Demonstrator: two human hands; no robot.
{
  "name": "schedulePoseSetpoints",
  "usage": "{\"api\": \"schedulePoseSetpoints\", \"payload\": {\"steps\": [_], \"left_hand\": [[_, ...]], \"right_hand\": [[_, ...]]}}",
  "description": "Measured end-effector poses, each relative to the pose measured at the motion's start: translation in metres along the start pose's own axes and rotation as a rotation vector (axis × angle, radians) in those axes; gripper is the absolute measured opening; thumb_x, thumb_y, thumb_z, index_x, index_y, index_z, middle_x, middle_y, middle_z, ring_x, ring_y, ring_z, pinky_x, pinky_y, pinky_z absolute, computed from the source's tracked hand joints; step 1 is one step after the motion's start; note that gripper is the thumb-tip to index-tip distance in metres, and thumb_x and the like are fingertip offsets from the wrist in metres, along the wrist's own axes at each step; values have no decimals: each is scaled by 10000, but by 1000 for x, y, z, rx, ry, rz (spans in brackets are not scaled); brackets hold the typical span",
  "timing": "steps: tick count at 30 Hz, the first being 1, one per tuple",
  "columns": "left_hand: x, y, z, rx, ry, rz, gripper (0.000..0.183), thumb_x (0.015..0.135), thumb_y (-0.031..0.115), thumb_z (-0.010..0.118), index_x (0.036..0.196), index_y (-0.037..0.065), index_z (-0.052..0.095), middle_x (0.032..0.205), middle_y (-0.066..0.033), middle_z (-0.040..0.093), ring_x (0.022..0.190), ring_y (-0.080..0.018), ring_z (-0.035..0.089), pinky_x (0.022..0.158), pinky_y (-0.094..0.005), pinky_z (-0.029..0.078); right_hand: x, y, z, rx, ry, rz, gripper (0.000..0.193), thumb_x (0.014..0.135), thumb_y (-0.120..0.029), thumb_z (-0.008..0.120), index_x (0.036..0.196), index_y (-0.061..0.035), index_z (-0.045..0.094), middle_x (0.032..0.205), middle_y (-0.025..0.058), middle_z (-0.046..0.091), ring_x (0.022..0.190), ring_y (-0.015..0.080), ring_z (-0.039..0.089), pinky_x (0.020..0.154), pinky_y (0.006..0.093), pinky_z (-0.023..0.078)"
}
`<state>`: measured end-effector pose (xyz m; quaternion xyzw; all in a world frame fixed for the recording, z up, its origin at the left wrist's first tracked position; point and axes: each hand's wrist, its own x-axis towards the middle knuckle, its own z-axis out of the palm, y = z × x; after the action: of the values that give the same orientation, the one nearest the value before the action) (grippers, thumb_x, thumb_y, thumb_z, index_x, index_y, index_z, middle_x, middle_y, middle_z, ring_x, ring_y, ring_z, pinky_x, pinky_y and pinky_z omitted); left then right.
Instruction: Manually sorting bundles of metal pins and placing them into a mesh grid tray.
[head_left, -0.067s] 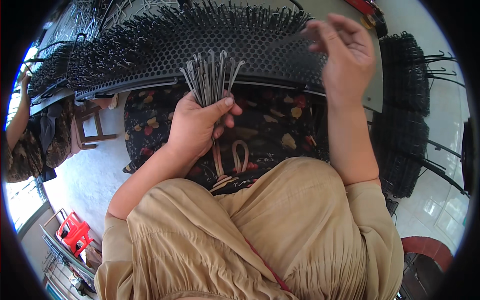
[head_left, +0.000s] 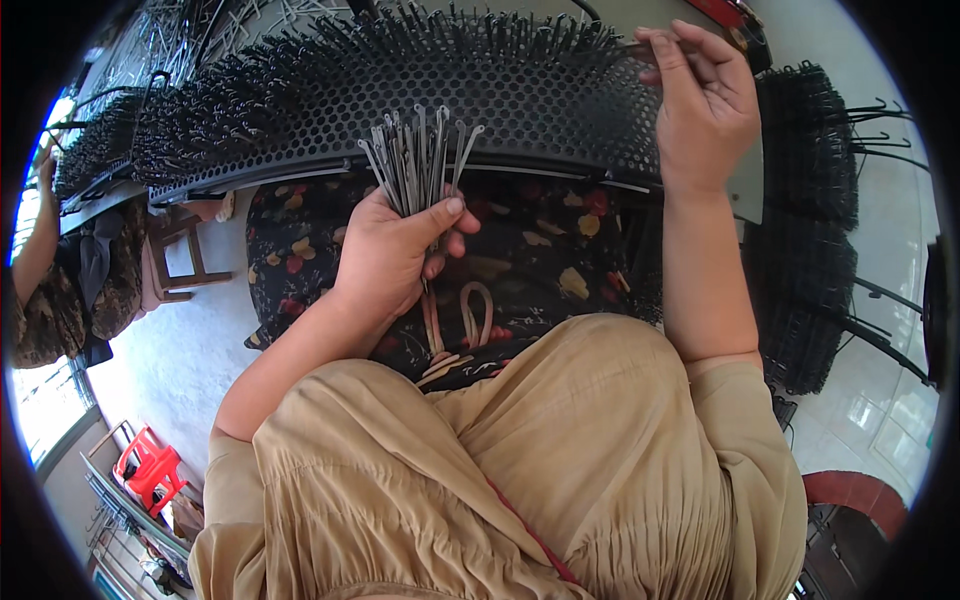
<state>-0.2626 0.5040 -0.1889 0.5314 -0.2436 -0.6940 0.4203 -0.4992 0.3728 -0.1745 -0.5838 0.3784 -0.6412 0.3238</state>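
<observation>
My left hand [head_left: 400,235] is closed round a bundle of thin grey metal rods [head_left: 420,150], whose small looped ends fan out upward past the thumb. Raised at the upper right, my right hand [head_left: 705,110] pinches thumb and forefinger together over the right end of a black perforated metal rack [head_left: 400,100]. Whatever sits between those fingertips is too small and blurred to make out. Many dark rods with hooked ends [head_left: 480,35] stand in rows in the rack's holes, thick at the left and along the back.
A black cloth with flowers [head_left: 310,240] covers my lap. Dark bundles of hooked rods [head_left: 800,230] hang at the right. Loose pale rods [head_left: 270,15] lie at the back left. Another person's arm [head_left: 35,220] shows at far left, near a wooden stool [head_left: 195,255] and a red chair [head_left: 150,468].
My right hand has shifted slightly right and its fingertips have come together. My left hand keeps its hold on the rods, nearly still.
</observation>
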Motion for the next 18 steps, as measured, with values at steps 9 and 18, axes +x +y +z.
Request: {"api": "schedulePoseSetpoints", "payload": {"steps": [9, 18], "left_hand": [[4, -5, 1, 44, 2, -12, 75, 909, 64, 618, 973, 27, 604, 791, -71, 663, 597, -80, 581, 429, -184, 400], [5, -5, -1, 55, 11, -14, 76, 906, 67, 627, 973, 33, 609, 791, -65, 668, 601, -78, 587, 432, -183, 401]], "right_hand": [[9, 4, 2, -183, -153, -145, 208, 881, 16, 654, 1085, 20, 611, 946, 114, 708, 813, 114, 674, 651, 184, 520], [42, -35, 18, -543, -573, -327, 61, 807, 64, 683, 838, 23, 650, 761, 96, 676, 689, 142, 666, 608, 253, 514]]}}
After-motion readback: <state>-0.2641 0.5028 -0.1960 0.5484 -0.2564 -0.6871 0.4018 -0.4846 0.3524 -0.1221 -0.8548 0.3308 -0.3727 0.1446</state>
